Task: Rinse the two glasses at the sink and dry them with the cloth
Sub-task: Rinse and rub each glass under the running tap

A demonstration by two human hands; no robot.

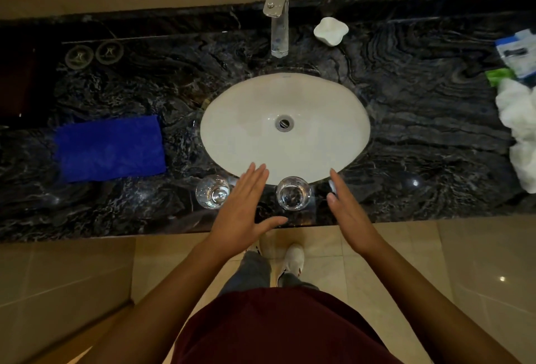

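Two clear glasses stand upright on the dark marble counter, at the near rim of the white oval sink (pixel 232 120). The left glass (pixel 212 192) is just left of my left hand (pixel 245 207). The right glass (pixel 293 192) stands between both hands. My left hand is flat, fingers straight, thumb spread under the right glass, holding nothing. My right hand (pixel 346 207) is edge-on with straight fingers, a little right of that glass, not touching it. A blue cloth (pixel 110 147) lies flat on the counter, left of the sink. The chrome tap (pixel 278 13) stands behind the sink; no water runs.
A white soap dish (pixel 331 31) sits right of the tap. White towels (pixel 519 126) and packets (pixel 517 53) crowd the counter's right end. Two round coasters (pixel 94 55) lie at the back left. The counter's front edge (pixel 116 236) runs just under my wrists, above a tiled floor.
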